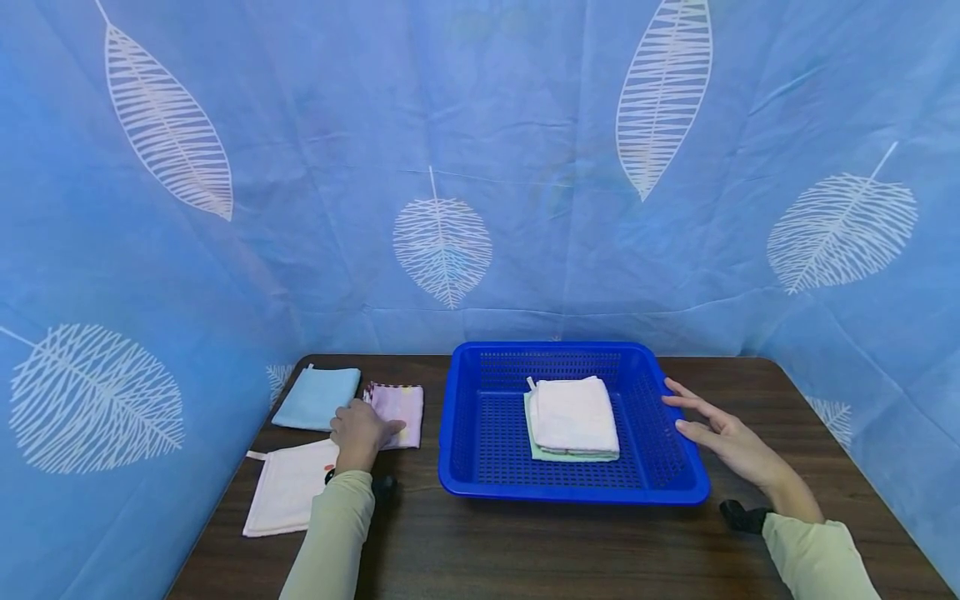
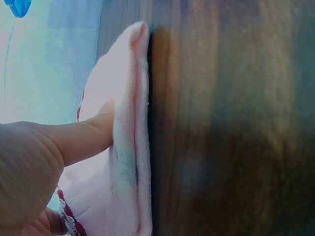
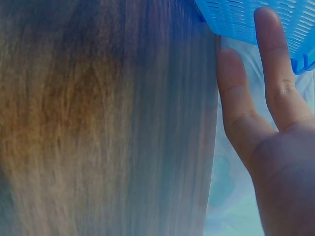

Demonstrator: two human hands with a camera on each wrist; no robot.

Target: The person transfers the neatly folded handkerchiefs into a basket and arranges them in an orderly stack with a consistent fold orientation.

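Observation:
My left hand (image 1: pixel 362 429) is at the left side of a folded pale pink towel (image 1: pixel 403 410) with a dark red patterned edge. In the left wrist view its thumb (image 2: pixel 88 137) presses on the pink cloth, and a finger lies by the trimmed edge; the other fingers are hidden. My right hand (image 1: pixel 731 446) rests with spread fingers against the right side of a blue plastic basket (image 1: pixel 573 492). In the right wrist view two fingers (image 3: pixel 275 59) show beside the basket wall. Inside the basket, a folded white towel (image 1: pixel 576 412) lies on a light green one (image 1: pixel 573 456).
A folded light blue towel (image 1: pixel 318 398) lies behind and left of my left hand. A white towel (image 1: pixel 288 492) with a hanging loop lies in front of it, partly under the left forearm. The brown wooden table (image 1: pixel 525 550) meets a blue leaf-patterned curtain (image 1: pixel 525 250) at the back.

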